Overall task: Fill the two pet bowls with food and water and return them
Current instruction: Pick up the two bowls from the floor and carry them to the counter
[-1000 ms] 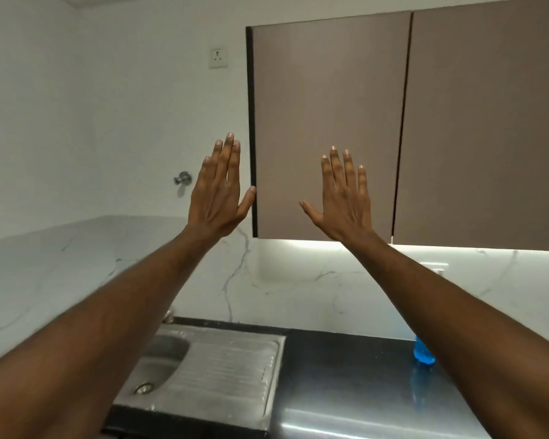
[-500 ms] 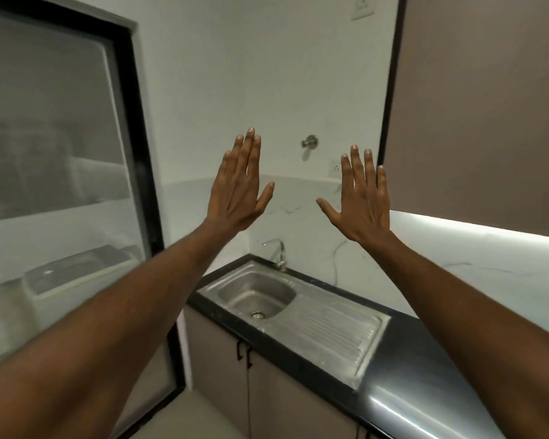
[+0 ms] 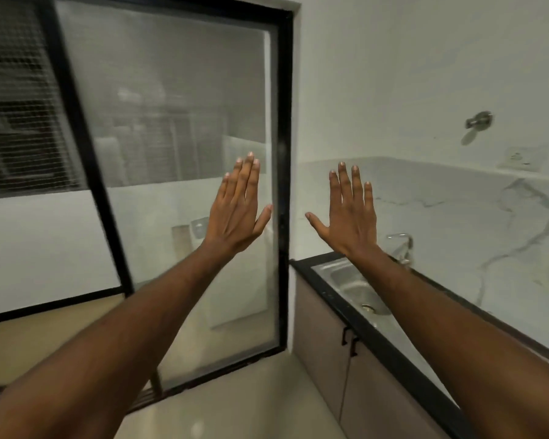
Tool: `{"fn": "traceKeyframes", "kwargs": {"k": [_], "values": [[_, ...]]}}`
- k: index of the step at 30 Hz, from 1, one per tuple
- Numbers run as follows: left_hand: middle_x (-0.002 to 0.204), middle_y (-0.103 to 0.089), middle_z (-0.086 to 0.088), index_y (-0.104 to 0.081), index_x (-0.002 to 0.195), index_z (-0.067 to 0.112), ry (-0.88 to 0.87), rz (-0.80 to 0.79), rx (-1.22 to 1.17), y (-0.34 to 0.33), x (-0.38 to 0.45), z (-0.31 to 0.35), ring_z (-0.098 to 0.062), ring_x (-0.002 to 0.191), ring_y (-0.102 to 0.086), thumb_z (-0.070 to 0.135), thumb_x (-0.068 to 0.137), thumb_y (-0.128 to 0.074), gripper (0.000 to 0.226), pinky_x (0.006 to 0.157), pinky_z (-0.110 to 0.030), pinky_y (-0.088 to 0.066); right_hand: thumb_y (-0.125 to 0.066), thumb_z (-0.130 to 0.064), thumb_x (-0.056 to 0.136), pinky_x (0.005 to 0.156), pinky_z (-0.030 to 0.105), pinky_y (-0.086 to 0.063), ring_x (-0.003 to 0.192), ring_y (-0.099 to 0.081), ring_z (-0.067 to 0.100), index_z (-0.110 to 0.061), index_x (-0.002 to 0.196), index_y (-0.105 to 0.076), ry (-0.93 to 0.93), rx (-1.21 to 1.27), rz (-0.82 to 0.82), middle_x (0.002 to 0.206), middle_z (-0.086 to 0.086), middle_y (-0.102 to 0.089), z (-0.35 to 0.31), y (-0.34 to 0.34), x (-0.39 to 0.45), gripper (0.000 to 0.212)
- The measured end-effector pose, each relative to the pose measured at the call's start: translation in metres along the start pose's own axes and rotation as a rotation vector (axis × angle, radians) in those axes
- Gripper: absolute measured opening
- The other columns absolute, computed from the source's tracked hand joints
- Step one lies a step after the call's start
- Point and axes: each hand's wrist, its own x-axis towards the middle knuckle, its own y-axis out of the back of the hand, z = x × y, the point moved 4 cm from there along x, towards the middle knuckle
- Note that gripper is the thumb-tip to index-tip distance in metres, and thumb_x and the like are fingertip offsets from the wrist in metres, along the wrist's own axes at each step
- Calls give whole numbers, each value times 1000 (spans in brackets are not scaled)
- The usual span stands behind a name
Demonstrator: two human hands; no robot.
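Kitchen corner, white walls, marble-veined backsplash (image 3: 488,217) running along the right side

Item 1: glass door (image 3: 178,153) with black frame, left and centre of view; frosted or hazy pane, blurred shapes behind it that cannot be made out; a mesh-covered section at the far left

Item 2: desk (image 3: 324,289), black top, running from beside the door frame toward the lower right; pale brown cabinet doors (image 3: 362,384) below it with small dark handles

Item 3: steel sink (image 3: 346,280) set into the desk at its near end, drain visible in the basin; a curved steel tap (image 3: 401,243) stands at its back edge, partly hidden by the right forearm

Item 4: wall fittings, a metal valve or spout (image 3: 479,120) high on the right wall, a white socket plate (image 3: 520,158) just below and right of it

Item 5: floor (image 3: 251,400), pale beige, glossy

Item 6: left hand (image 3: 238,213), raised in front of the door, back toward the camera, fingers straight and together, thumb out; grip released, nothing held

Item 7: right hand (image 3: 351,213), raised at the same height near the left one but apart from it, over the sink end of the desk; fingers straight, thumb spread; grip released, nothing held

Item 8: pet bowls, food and water container: outside this view, location cannot be told
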Motion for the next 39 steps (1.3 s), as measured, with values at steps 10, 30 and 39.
{"fn": "traceKeyframes", "kwargs": {"k": [10,30,39], "values": [[180,3,-10,-1,171,8,286,-61,179,10,-100,-153,-26,168,0,56,107,-36,87,136,-47,-13,-38,-81,97,134,61,-13,169,5,35,-13,174,-8,185,236,-64,182,11,6,-180,-63,2,107],[180,7,-11,2,171,9,549,-220,370,10,-230,-406,-29,167,-1,55,108,-33,85,135,-49,-12,-41,-78,99,135,60,-10,169,4,36,-16,174,-10,447,486,-200,182,12,4,-508,-138,19,102],[180,8,-12,4,170,7,624,-263,428,-2,-256,-514,-29,167,-1,53,109,-34,86,135,-50,-16,-39,-76,101,135,59,-6,168,10,35,-17,174,-5,481,522,-274,181,11,10,-620,-175,44,101]]}}
